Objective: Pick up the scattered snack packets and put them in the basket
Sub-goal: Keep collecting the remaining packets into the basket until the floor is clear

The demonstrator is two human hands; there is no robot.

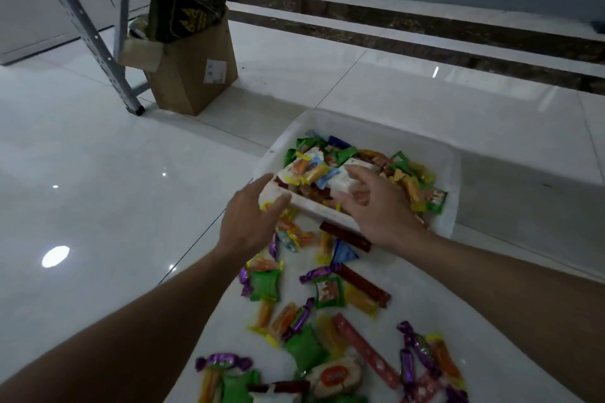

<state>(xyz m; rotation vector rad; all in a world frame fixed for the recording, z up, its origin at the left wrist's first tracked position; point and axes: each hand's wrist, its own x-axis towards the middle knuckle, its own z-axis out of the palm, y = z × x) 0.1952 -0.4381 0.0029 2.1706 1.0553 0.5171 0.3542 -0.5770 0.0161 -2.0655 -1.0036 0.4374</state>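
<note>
A white plastic basket (pixel 453 173) sits on the floor, holding several colourful snack packets (pixel 409 180). Over its near rim, my left hand (pixel 248 222) and my right hand (pixel 379 206) hold a heap of packets (pixel 311 173) between them, with fingers curled round white packets at each end. Several more scattered packets lie on a white sheet (pixel 409 288) in front of me: green pouches (pixel 265 285), purple-wrapped candies (pixel 415 343), red sticks (pixel 363 350) and orange packets (pixel 284 321).
A cardboard box (pixel 193 82) with a black bag (pixel 183 6) sticking out stands at the back left, beside a grey metal shelf leg (pixel 98 42). Glossy white floor tiles (pixel 98 190) spread to the left. A dark stone strip (pixel 425 26) runs along the far wall.
</note>
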